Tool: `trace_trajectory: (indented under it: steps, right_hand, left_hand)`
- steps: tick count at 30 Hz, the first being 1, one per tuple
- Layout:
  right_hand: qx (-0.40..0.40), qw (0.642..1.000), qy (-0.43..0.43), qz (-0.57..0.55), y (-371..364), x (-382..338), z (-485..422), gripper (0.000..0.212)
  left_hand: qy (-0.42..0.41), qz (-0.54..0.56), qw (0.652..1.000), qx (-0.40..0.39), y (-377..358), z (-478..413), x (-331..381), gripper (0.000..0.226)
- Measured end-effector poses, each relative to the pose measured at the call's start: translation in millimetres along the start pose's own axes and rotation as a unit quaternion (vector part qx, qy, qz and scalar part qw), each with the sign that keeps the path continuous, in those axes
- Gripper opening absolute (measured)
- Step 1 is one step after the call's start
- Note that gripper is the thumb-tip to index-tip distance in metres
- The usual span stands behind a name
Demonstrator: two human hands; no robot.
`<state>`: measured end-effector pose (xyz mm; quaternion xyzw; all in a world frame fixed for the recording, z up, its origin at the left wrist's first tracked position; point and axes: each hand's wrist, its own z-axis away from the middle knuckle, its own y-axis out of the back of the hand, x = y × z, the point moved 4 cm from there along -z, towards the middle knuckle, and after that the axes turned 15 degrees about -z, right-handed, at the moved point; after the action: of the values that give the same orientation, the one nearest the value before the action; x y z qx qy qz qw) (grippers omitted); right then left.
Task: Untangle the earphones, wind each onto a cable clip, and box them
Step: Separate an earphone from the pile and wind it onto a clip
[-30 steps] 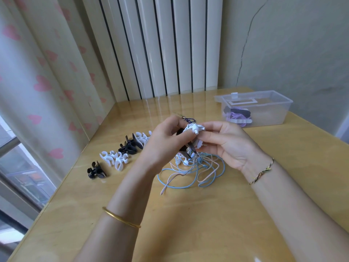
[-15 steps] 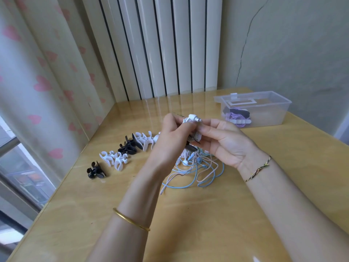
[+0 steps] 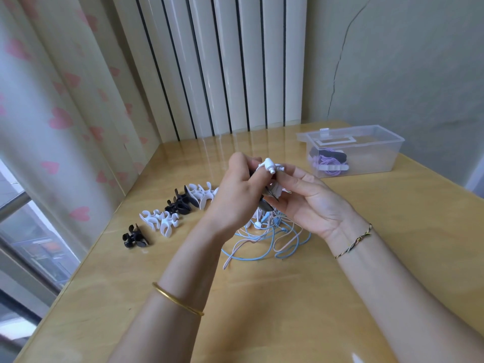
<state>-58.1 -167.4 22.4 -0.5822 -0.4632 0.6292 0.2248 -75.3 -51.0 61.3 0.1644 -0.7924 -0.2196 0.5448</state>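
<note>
Above the table's middle, my left hand and my right hand hold a black cable clip wound with a white earphone. The earbud sticks up between my fingertips. My left fingers pinch the cable at the top; my right fingers curl round the clip's far side. Under my hands lies a tangle of blue, pink and white earphone cables on the table. A clear plastic box at the back right holds a purple earphone wound on a black clip.
A row of spare black and white cable clips runs diagonally along the left of the wooden table. A curtain and window edge the table on the left, a radiator and wall stand behind.
Both hands have risen a little and turned the clip, so the white earbud now sits higher between the fingertips. The tangle on the table has not moved.
</note>
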Motion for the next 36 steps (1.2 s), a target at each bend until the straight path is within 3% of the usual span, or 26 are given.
trace_trajectory:
  steps: [9,13,21,25,28,34,36]
  right_hand:
    - [0.034,0.999,-0.015,0.032,-1.5,1.2,1.5,0.025]
    - [0.039,0.998,-0.022,0.036,-1.4,0.8,0.1,0.044]
    - [0.045,0.997,-0.020,0.067,-2.9,-0.6,-1.1,0.039]
    - [0.043,0.995,0.011,0.087,-7.2,-2.8,-1.3,0.033]
    - [0.041,0.993,0.034,0.110,-12.4,-5.2,-0.7,0.016]
    - [0.054,0.985,0.107,0.127,-11.3,-8.1,0.4,0.011]
    - [0.063,0.975,0.136,0.161,-8.6,-8.7,1.5,0.012]
  left_hand:
    - [0.073,0.140,0.987,0.027,-9.1,0.4,-2.8,0.010]
    - [0.064,0.107,0.992,0.037,-9.7,0.6,-2.6,0.013]
    - [0.063,0.071,0.995,0.025,-9.5,0.7,-5.8,0.021]
    - [0.062,0.115,0.991,-0.006,-10.0,2.2,-1.6,0.012]
    - [0.064,0.130,0.989,-0.012,-8.8,2.3,1.8,0.003]
    - [0.073,0.108,0.991,-0.007,-5.8,-5.1,-4.1,0.022]
    - [0.083,0.102,0.991,-0.012,-3.7,-6.0,-3.9,0.011]
